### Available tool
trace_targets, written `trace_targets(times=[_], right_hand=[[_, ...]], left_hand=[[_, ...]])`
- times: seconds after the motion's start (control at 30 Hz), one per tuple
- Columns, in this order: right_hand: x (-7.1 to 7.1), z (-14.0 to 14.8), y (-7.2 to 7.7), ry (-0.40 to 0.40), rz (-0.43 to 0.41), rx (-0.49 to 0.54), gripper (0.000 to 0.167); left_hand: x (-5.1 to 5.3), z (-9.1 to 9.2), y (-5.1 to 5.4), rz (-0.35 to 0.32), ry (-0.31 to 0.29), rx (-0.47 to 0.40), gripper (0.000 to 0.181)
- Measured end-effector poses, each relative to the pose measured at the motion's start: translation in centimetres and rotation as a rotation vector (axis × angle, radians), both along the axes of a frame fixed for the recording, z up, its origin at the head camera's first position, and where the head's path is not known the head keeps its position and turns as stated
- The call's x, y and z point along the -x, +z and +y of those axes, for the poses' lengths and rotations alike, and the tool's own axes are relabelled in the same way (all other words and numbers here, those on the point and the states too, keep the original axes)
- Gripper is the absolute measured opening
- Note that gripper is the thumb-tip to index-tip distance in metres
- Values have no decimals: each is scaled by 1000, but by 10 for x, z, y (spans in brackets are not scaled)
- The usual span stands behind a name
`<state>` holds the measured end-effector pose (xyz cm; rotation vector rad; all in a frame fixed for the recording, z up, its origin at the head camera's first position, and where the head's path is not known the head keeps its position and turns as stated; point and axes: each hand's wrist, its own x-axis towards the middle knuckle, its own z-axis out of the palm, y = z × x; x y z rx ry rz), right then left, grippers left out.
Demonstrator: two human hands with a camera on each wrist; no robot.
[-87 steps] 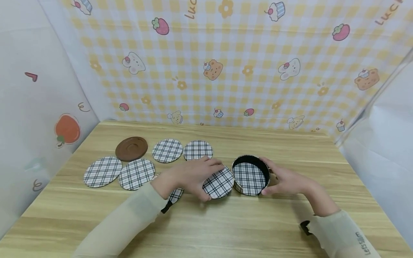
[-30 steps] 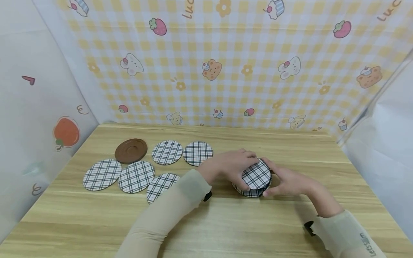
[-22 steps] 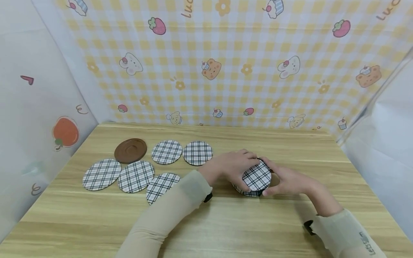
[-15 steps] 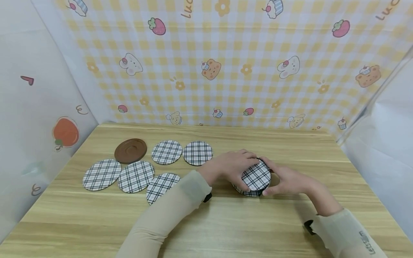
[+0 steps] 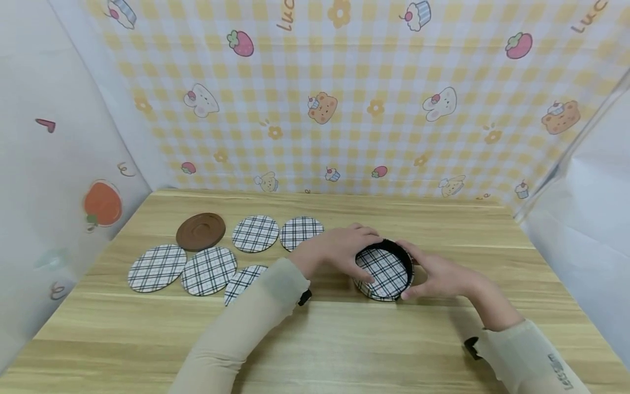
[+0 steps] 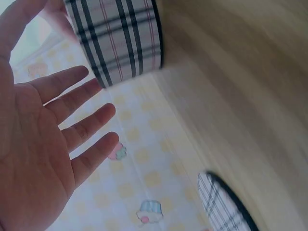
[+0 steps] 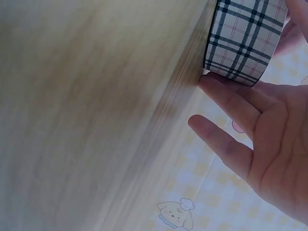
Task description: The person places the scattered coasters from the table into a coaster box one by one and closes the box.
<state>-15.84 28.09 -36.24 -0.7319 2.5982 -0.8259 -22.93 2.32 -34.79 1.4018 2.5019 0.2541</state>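
Coaster holder (image 7: 244, 41) stood upright on the wood-grain table (image 5: 344, 350) with a plaid coaster (image 5: 386, 278) inside, right hand (image 5: 440, 276) gripping its right side, presumably to steady it, left hand (image 5: 344, 251) loosely spread at its left rim, holding nothing, five loose coasters (image 5: 209, 271) lying flat leftward, apparently within that hand's reach.
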Motion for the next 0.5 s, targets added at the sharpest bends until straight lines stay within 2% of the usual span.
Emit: trace_targets(times=[0.2,0.33,0.5], right_hand=[[0,0,1,-4,4,23,111],[0,1,-1,-6,7,30,111],[0,0,-2,-5,13,32,110]], left_hand=[[11,-17,2,2,2,13,90],[17,-32,2,3,40,24,91],[22,-56,-4,-17,100,-6,89]])
